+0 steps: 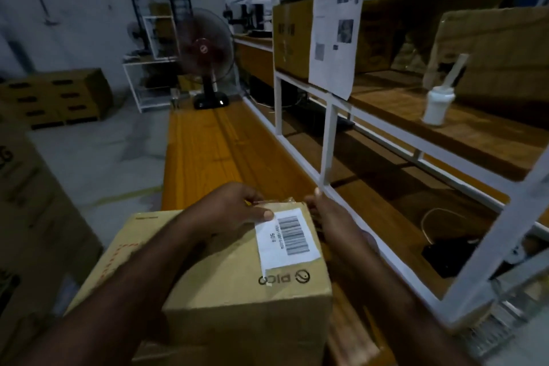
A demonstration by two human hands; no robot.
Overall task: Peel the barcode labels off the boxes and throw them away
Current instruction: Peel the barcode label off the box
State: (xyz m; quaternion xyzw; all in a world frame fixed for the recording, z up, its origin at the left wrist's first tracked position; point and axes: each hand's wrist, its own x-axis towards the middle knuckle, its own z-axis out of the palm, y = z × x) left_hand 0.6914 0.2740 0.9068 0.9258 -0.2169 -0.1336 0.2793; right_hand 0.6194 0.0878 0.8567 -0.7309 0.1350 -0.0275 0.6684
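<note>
— Room first?

— Dim storeroom, grey concrete floor [89, 157]. Running from near to far down the middle, a long orange-brown wooden bench [225, 151]. Along its right side, a white metal shelving frame [328, 142] with wooden shelves. Hanging from that frame, a white printed paper sheet [335, 27]; standing on a shelf at the far right, a white plastic bottle [436, 107]. At the bench's far end, a dark red pedestal fan [205, 50]. Far left on the floor, stacked brown cartons [59, 95].

— And the task's thing?

— At the near end of the bench, centre: a brown cardboard box [237, 291] printed PICO. Hidden, whatever lies beneath it. Stuck on its top toward the far right corner, a white barcode label [286, 239], lying flat against the cardboard, not yet peeled.

— Left hand?

— Reaching across the box top from the near left, the left hand [234, 211]. Fingers bent over the far top edge, thumb laid on the label's far left corner. Clamped on the box edge.

— Right hand?

— Set against the box's right side near the far corner, the right hand [329, 223]. Fingers fairly straight and apart, pressing rather than clutching, one fingertip poking above the top edge. Lower fingers hidden behind the box.
</note>
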